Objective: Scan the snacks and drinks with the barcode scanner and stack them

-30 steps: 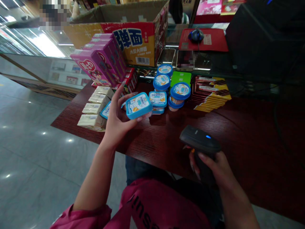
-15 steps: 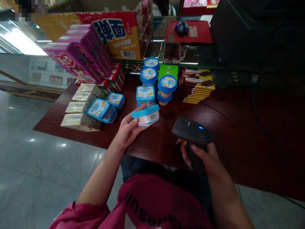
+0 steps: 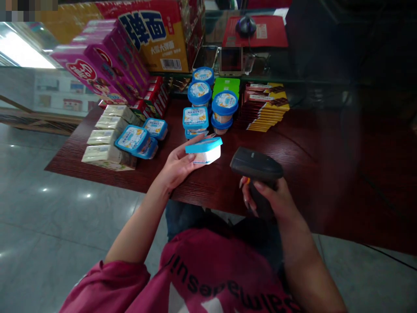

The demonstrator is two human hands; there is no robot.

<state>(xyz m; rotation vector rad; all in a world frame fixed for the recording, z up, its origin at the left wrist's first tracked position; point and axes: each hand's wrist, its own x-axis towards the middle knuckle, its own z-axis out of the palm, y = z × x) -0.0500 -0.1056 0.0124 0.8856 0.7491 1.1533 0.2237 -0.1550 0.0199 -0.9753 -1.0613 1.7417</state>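
Observation:
My left hand (image 3: 180,166) is closed around a small tub with a blue lid (image 3: 204,150), tilted so its side faces right; that side is brightly lit. My right hand (image 3: 265,191) grips a black barcode scanner (image 3: 257,164) by its handle, fingers around the trigger area. The scanner's head points at the tub, a short gap between them. Just behind the held tub stand stacked rectangular blue-lidded tubs (image 3: 195,118) and round blue-lidded tubs (image 3: 224,102). More rectangular tubs (image 3: 133,139) sit to the left, against pale cartons (image 3: 102,154).
Purple boxes (image 3: 97,65) stand on red boxes (image 3: 156,98) at the back left, before a large cardboard carton (image 3: 159,39). Chocolate-pictured packets (image 3: 265,108) lie fanned at the right, near a green box (image 3: 226,86). Behind are a phone (image 3: 206,57) and a mouse (image 3: 246,27) on a red mat.
The tub in my left hand has moved slightly right, and the scanner slightly left, narrowing the gap. The tub's barcode side is now washed bright by light. The whole view has shifted a little.

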